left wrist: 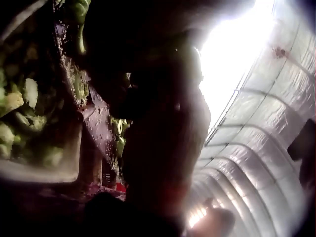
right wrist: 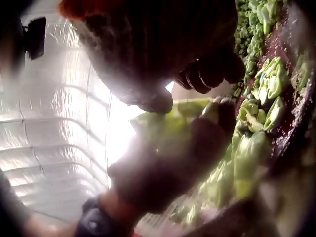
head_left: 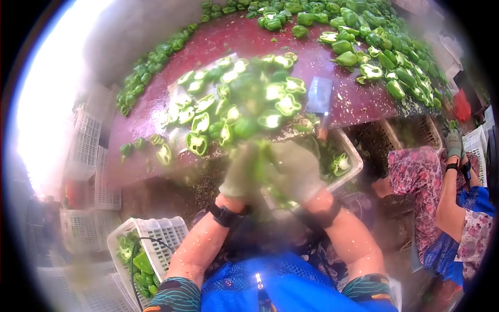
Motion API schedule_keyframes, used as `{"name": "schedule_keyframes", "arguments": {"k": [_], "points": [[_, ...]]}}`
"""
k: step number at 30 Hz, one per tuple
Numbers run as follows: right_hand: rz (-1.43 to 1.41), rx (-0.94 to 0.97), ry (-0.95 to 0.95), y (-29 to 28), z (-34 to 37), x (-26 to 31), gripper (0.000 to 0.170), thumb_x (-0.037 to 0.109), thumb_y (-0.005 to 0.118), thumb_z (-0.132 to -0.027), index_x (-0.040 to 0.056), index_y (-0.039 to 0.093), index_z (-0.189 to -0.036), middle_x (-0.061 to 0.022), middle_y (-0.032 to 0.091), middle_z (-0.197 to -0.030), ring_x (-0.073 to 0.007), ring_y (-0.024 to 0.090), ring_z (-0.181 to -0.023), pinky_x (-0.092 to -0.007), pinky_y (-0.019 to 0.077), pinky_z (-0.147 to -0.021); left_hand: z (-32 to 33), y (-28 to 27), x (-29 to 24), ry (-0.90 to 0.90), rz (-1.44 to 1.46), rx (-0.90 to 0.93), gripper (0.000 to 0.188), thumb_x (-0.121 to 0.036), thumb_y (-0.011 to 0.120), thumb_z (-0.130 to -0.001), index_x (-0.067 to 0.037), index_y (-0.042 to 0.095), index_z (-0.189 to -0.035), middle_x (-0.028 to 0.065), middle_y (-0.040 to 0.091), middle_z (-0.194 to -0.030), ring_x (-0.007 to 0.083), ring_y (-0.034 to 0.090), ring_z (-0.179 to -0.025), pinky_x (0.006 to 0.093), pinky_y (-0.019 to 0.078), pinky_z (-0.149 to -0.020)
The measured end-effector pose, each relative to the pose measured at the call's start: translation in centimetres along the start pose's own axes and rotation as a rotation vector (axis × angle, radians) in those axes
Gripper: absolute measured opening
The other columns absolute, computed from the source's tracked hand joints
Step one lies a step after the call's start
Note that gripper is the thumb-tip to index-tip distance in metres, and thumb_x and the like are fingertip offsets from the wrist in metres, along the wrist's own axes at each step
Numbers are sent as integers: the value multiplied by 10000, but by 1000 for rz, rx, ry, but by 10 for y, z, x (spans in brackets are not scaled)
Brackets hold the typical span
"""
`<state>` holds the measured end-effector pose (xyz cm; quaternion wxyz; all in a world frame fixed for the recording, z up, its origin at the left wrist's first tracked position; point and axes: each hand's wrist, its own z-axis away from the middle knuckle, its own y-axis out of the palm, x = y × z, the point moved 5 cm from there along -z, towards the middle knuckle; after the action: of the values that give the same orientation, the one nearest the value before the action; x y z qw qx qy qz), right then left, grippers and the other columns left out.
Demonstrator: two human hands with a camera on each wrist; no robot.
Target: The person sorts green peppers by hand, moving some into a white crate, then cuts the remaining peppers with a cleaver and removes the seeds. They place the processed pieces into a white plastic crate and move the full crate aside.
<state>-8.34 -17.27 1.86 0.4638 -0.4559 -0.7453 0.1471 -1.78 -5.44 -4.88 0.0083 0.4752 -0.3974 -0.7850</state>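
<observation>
Both gloved hands meet at the table's near edge in the head view, blurred there. Between them is a green bell pepper [right wrist: 173, 123], clearer in the right wrist view. My left hand [head_left: 240, 169] holds the pepper from its side, fingers wrapped around it. The right hand [head_left: 297, 169] has its thumb at the pepper's rim, with its other fingers curled. Just beyond the hands, many halved bell peppers [head_left: 200, 123] lie cut side up on the red table [head_left: 150, 117]. A cleaver [head_left: 318, 95] lies right of them, its handle over the near edge.
A white crate [head_left: 355, 162] with pepper scraps stands under the table edge. Whole peppers [head_left: 358, 21] heap along the far side. Lower left, a crate [head_left: 163, 234] holds green peppers. Another person [head_left: 449, 208] sits at the right. White crates [head_left: 86, 138] stack at left.
</observation>
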Motion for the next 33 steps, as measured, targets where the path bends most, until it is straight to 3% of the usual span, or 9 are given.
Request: {"name": "schedule_keyframes", "arguments": {"k": [2,8,11,13,16,19,20,28,33], "points": [[37,52,9,6,5,-2,121,201,635,-798,83,615,-810,-104,607,-725,-303,627,-667,-402,511,-605,-7,-9,10,249,-600,96,426,-260,633,-927,-78,517,-1294,75,608,-1213,223,584,-1114,370,465,-1010],[634,380,196,-4,-2,-40,147,197,624,-832,56,638,-872,-86,605,-746,-222,624,-642,-359,529,-610,9,9,-5,-17,-332,48,394,-185,642,-883,-81,524,-1245,79,609,-1141,223,609,-1023,388,574,-804],[52,-217,530,-24,3,-76,182,205,634,-856,50,646,-950,-57,608,-775,-189,605,-635,-315,527,-603,1,-14,-41,316,-516,-208,351,-145,625,-893,-61,530,-1220,71,614,-1067,200,625,-909,365,583,-689],[-783,-286,840,26,33,-132,214,213,651,-868,60,639,-1018,-52,643,-835,-197,630,-738,-316,522,-662,-1,-15,-28,327,-538,-311,294,-106,606,-901,-67,555,-1189,64,614,-1016,178,616,-891,335,557,-725],[-623,-89,-147,19,1,-23,197,196,547,-971,30,635,-1031,-27,648,-902,-183,621,-822,-345,512,-720,7,-3,12,357,-970,-177,314,-68,617,-878,-76,562,-1187,49,587,-988,160,602,-892,295,523,-777],[-702,10,363,35,-1,-44,236,189,555,-968,17,615,-1118,-34,632,-929,-135,608,-844,-283,521,-677,36,23,-34,177,-775,-126,481,-62,705,-795,-82,531,-1243,62,563,-1013,165,608,-835,289,541,-726],[-1021,121,803,44,6,-49,252,185,557,-966,14,607,-1143,-38,627,-934,-122,602,-842,-259,523,-660,47,19,-52,112,-723,-120,493,-65,716,-784,-78,531,-1241,71,567,-1014,164,613,-818,287,547,-702],[-967,279,820,61,13,-54,204,139,598,-908,35,610,-1083,-11,615,-906,-86,579,-718,-224,511,-584,271,-132,-226,516,-1048,-1142,410,-68,745,-751,-74,622,-1142,42,610,-950,154,595,-779,306,523,-691],[-908,374,809,62,18,-46,206,167,574,-937,30,598,-1089,-11,613,-891,-90,574,-726,-242,520,-605,395,-212,-249,-18,-1311,-1431,564,-189,720,-848,-5,519,-1342,173,610,-1210,223,577,-1074,328,471,-900]]}}
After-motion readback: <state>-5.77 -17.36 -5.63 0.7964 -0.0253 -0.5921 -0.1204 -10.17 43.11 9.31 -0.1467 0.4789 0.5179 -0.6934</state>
